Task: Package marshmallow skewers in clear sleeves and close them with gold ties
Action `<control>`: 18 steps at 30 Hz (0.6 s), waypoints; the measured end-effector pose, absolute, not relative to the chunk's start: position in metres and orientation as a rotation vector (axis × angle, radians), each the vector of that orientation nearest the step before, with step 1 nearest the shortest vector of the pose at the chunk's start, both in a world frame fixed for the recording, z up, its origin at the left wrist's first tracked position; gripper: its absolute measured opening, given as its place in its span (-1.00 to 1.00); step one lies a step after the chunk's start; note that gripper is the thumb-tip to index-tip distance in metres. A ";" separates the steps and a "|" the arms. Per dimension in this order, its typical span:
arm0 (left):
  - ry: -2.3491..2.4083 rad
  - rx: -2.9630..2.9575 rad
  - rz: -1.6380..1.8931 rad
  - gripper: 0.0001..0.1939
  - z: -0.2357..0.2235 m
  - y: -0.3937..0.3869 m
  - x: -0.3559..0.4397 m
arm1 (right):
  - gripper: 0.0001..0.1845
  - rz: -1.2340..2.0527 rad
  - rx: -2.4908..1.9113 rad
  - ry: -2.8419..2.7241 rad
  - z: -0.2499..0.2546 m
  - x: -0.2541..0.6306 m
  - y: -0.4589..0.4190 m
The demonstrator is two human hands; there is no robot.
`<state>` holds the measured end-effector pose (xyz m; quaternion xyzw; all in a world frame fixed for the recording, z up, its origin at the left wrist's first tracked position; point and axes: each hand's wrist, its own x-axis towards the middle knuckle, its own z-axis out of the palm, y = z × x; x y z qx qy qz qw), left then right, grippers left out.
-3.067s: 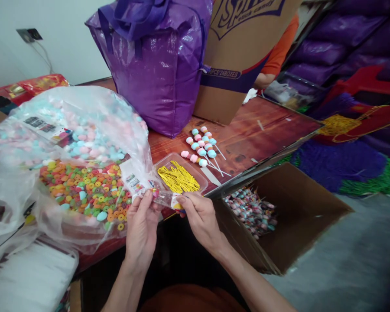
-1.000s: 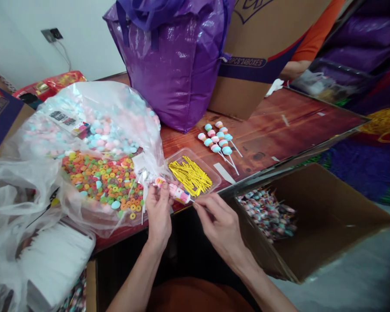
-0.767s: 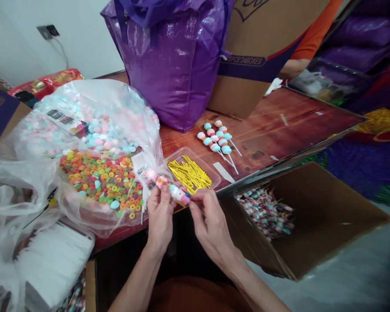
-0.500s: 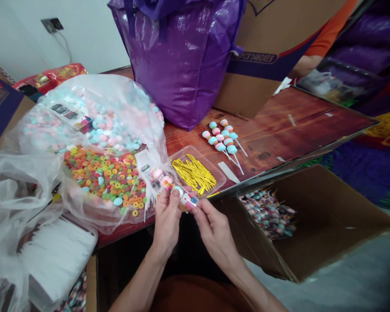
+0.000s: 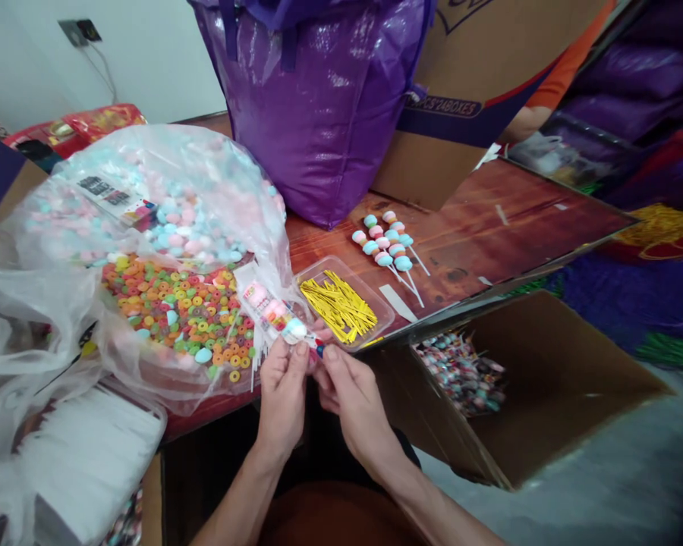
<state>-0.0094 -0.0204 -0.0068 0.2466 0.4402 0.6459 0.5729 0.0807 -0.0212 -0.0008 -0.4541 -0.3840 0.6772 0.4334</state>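
Between my two hands is a candy skewer (image 5: pixel 274 312) in a clear printed wrapper, its pink and blue candies pointing up and left. My left hand (image 5: pixel 284 383) pinches the wrapped skewer below its lowest blue candy. My right hand (image 5: pixel 350 394) has its fingers closed on the wrapper's lower end, close beside the left fingertips. Just beyond the hands, a clear plastic tray (image 5: pixel 384 307) holds yellow twist ties (image 5: pixel 338 305). Several unwrapped candy skewers (image 5: pixel 384 241) lie on the table behind that tray.
Left on the table (image 5: pixel 489 220), a clear bag (image 5: pixel 262 182) holds pastel candies and ring gummies (image 5: pixel 176 311). White sticks (image 5: pixel 91 455) fill a tub at lower left. A purple bag (image 5: pixel 313 114) stands at the back. An open carton (image 5: pixel 569 394) with wrapped candies is at right.
My fingers have closed in on the wrapper's lower end, and the right hand has shifted slightly left. More of the wrapped candies now shows above the left hand.
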 end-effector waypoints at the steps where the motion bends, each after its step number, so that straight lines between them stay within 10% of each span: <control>1: 0.989 0.583 1.507 -0.76 -0.001 -0.022 -0.011 | -0.50 1.784 -1.133 -0.912 -0.001 0.080 -0.019; 4: 0.869 0.580 1.575 -0.78 0.017 -0.023 -0.022 | -0.45 1.914 -1.120 -1.144 0.000 0.085 -0.008; 11: 1.047 0.572 1.640 -0.76 0.018 -0.010 -0.045 | -0.76 0.417 -1.768 -2.093 0.015 0.126 0.050; 18: 1.221 0.602 1.470 -0.68 -0.010 -0.013 -0.032 | -0.69 0.127 -2.084 -2.494 0.008 0.126 0.085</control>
